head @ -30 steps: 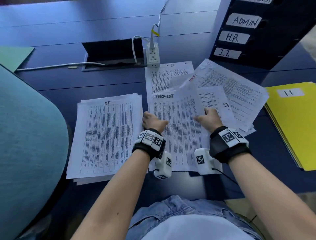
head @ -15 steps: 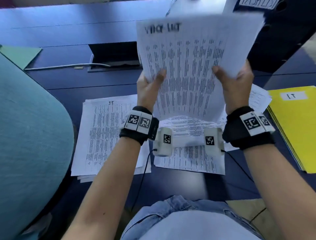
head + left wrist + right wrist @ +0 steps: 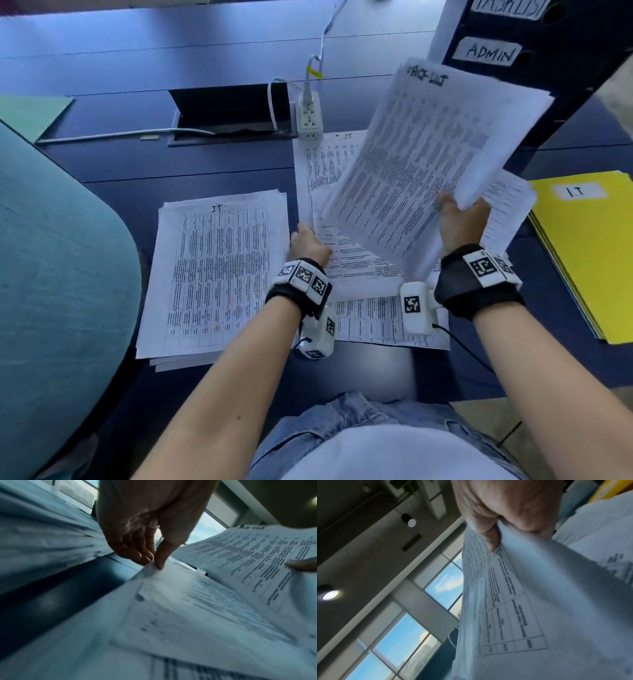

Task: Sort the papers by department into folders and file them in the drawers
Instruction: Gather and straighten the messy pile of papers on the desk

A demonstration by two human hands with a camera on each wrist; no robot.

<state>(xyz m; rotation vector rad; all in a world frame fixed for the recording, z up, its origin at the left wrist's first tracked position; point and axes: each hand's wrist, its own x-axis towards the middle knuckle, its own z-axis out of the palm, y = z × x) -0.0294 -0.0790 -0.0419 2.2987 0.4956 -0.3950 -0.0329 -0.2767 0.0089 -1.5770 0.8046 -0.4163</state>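
Right hand (image 3: 460, 222) gripping raised sheaf (image 3: 424, 164) by its lower edge, left hand (image 3: 308, 244) pinching corner of top sheet (image 3: 356, 263) on loose pile mid-bench (image 3: 137, 164), IT stack (image 3: 215, 274) just left.

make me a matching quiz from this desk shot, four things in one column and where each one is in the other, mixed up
Things:
1. sheaf of printed white papers headed task list
2. yellow card folder labelled IT
3. flat stack of white papers marked IT
4. white power strip

Places:
a. lying left of the left hand
b. at the desk's right edge
c. lifted off the desk in the right hand
d. beside the black cable hatch

Pairs: 1-c, 2-b, 3-a, 4-d
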